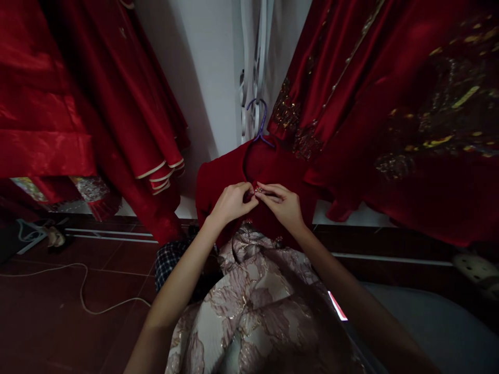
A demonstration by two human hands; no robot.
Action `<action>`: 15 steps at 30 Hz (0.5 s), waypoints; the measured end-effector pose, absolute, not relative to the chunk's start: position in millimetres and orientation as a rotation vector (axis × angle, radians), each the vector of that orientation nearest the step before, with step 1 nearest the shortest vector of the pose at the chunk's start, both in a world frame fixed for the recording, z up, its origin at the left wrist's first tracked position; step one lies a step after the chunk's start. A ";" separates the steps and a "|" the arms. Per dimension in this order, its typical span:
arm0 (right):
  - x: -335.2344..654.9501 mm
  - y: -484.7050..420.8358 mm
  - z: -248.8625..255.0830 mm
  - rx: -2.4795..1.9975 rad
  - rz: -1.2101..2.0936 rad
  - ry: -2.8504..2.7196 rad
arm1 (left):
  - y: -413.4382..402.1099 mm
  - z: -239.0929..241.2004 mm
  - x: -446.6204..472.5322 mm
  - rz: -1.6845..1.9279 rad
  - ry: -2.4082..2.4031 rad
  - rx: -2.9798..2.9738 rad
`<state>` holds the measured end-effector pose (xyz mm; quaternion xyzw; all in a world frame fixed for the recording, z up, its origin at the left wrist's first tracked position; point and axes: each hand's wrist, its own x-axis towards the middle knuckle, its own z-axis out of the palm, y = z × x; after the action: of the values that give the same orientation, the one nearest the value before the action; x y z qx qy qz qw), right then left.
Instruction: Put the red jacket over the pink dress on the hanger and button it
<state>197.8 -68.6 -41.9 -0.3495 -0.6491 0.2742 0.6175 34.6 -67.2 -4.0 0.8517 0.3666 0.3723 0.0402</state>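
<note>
A dark red garment [218, 182] with an open neckline hangs upright on a purple hanger [262, 124] in front of me. My left hand [234, 202] is closed in a pinch at the garment's front edge, just below the neckline. From the other side my right hand [283, 205] pinches at the same spot, its thumb and forefinger on a small shiny button [258, 190]. The fingertips of both hands nearly meet there. More small ornaments show lower on the front, partly covered by a pale floral cloth [249, 291] with a metallic sheen.
Red satin garments with pale trim [159, 171] hang on the left. To the right hang red garments with gold sequins [448, 104]. White metal scrollwork [255, 52] stands behind the hanger. A thin cable [83, 291] lies across the tiled floor [47, 322].
</note>
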 end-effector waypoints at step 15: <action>194.0 -64.5 -52.1 -0.924 0.546 -1.607 | -63.6 -31.6 56.4 1.427 1.007 2.154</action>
<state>194.0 -64.5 -52.1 -0.3933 -0.6842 0.2326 0.5684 56.4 -63.6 -31.6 0.7636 0.3569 0.5059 0.1832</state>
